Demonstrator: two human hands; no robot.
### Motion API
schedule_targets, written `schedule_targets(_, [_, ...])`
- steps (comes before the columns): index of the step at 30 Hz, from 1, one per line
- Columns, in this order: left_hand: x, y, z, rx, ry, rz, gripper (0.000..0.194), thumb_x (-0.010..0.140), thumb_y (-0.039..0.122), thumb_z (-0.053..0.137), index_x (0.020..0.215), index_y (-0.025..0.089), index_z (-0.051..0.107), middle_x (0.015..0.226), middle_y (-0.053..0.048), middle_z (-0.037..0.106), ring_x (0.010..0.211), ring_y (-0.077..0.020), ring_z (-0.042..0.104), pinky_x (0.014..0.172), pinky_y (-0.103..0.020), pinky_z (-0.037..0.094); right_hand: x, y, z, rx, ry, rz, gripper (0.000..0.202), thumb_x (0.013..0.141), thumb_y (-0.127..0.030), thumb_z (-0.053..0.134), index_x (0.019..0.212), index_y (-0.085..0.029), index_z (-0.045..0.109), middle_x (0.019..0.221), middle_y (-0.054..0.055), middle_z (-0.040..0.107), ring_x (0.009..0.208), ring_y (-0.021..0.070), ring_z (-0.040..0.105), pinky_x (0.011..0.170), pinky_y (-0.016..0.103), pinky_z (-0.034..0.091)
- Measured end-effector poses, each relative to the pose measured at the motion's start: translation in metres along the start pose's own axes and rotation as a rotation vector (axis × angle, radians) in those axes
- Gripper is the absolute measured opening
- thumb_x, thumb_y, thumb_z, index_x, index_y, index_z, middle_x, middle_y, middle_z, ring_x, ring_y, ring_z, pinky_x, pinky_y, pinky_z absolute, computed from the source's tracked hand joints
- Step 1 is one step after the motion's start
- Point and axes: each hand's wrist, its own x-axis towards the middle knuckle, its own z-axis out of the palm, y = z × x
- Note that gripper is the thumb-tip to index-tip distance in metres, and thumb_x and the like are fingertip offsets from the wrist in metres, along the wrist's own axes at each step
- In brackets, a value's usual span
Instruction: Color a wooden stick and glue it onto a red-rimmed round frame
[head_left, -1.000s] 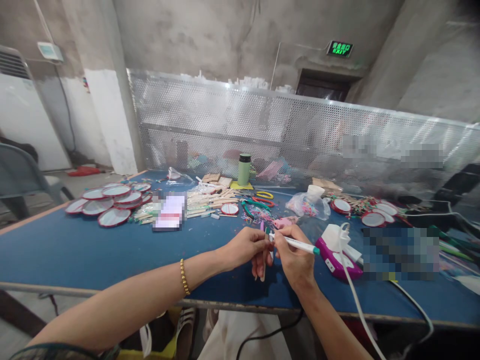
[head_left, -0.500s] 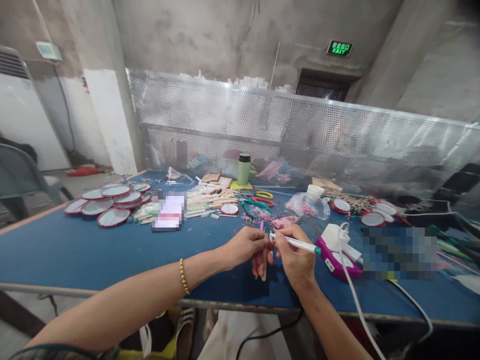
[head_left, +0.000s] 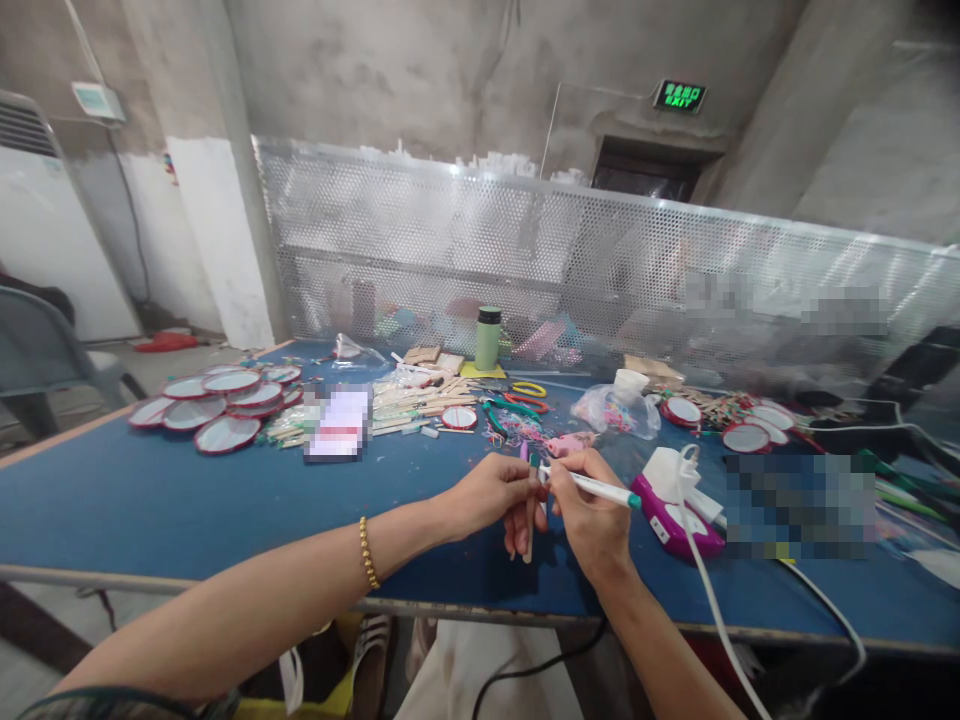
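Note:
My left hand (head_left: 491,497) pinches a flat wooden stick (head_left: 529,535), which stands nearly upright with a green upper end. Between its fingers there is also something purple (head_left: 524,450). In my right hand (head_left: 596,515) is a white marker (head_left: 600,488) with a green end, its tip side pointing left at the stick's upper part. Both hands are close together above the blue table near its front edge. The marker's tip is too small to make out against the stick.
Round red-rimmed discs (head_left: 227,433) are piled at the left, beside a phone (head_left: 339,425) and wooden sticks (head_left: 427,400). Behind my hands are green-handled pliers (head_left: 496,418) and a green bottle (head_left: 487,340). A purple power strip (head_left: 679,520) with a white cable lies right of my right hand.

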Motion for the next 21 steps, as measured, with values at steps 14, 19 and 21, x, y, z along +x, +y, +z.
schedule_targets(14, [0.0003, -0.0002, -0.0002, 0.001, -0.009, 0.003, 0.052, 0.077, 0.063, 0.062, 0.073, 0.012, 0.056, 0.05, -0.005, 0.06, 0.039, -0.0146, 0.059, 0.038, -0.022, 0.047, -0.0005, 0.0002, 0.0007, 0.016, 0.0, 0.002, 0.02, 0.084, -0.029, 0.058, 0.066, -0.021, 0.055, 0.055, -0.002, 0.054, 0.047, 0.0122, 0.051, 0.044, 0.026, 0.04])
schedule_targets(19, [-0.0002, 0.0005, -0.0002, 0.016, -0.003, -0.001, 0.052, 0.078, 0.063, 0.061, 0.073, 0.012, 0.056, 0.051, -0.005, 0.061, 0.04, -0.0145, 0.059, 0.039, -0.023, 0.048, 0.0001, -0.0008, 0.0007, 0.001, -0.005, -0.009, 0.02, 0.083, -0.029, 0.059, 0.065, -0.021, 0.055, 0.056, -0.002, 0.055, 0.049, 0.0127, 0.051, 0.046, 0.026, 0.041])
schedule_targets(21, [-0.0004, 0.001, -0.0002, 0.019, -0.001, -0.003, 0.052, 0.077, 0.063, 0.062, 0.073, 0.012, 0.057, 0.051, -0.005, 0.061, 0.04, -0.0144, 0.059, 0.039, -0.023, 0.048, -0.0001, -0.0015, 0.0004, 0.006, -0.002, -0.003, 0.02, 0.084, -0.029, 0.058, 0.065, -0.021, 0.055, 0.056, -0.002, 0.055, 0.049, 0.0127, 0.051, 0.046, 0.026, 0.041])
